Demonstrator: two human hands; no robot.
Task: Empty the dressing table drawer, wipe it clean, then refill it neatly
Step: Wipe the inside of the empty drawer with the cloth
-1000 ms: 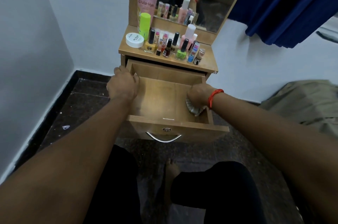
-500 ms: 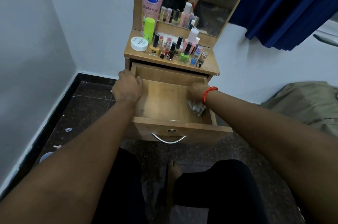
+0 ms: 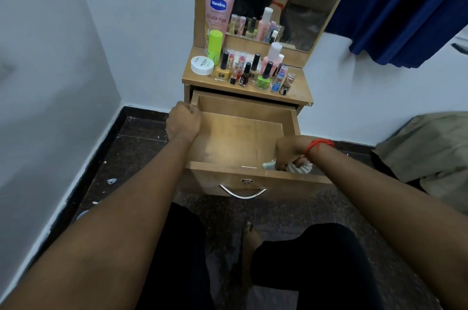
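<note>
while the left grip [image 3: 183, 121] is clutching the drawer [image 3: 240, 137] wall, the right grip [image 3: 288, 151] is bunching a seemingly soft, limp cloth [image 3: 302, 168], best gathered whole.

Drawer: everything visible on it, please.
Light wood-look drawer, pulled well out of the dressing table. Inside bare apart from a crumpled cloth at the front right corner, held by the right hand. The left hand grips the left wall's rim near the back. Front panel has a curved metal handle and a small lock.
</note>
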